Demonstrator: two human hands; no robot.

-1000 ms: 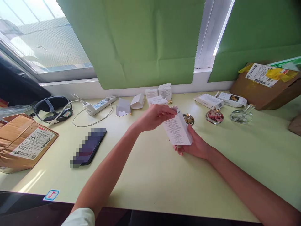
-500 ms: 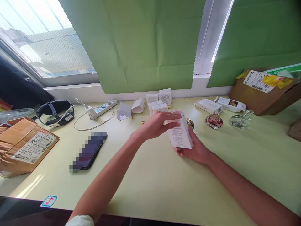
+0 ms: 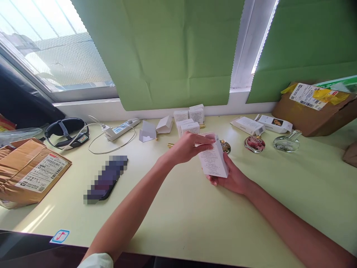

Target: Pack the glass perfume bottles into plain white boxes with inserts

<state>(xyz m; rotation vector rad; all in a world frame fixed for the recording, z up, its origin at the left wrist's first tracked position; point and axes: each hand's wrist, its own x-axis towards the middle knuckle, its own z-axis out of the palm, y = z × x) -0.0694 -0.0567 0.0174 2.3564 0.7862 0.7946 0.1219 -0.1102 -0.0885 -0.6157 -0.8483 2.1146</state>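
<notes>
A white carton (image 3: 214,162) with small printed text is held tilted above the table, its top end facing away from me. My right hand (image 3: 232,178) wraps round its lower right side, fingers underneath and thumb along the edge. At the top end, my left hand (image 3: 192,147) is closed, its thumb and fingers pinching the carton near the top flap. What lies inside the carton cannot be seen. Just behind it, a round ornate bottle (image 3: 225,146) is partly hidden. Gold-coloured pieces (image 3: 170,145) lie beside my left wrist.
Several white cartons (image 3: 196,114) stand at the back, near an opened carton piece (image 3: 147,131). To the right are a pink-flowered bottle (image 3: 254,143), a clear bottle (image 3: 287,143) and a brown box (image 3: 309,115). Leftward lie a phone (image 3: 107,178), a power strip (image 3: 121,130) and a brown parcel (image 3: 33,171).
The left fingers have shifted slightly at the carton's top end. Both hands keep their hold, and the carton stays nearly in the same place.
</notes>
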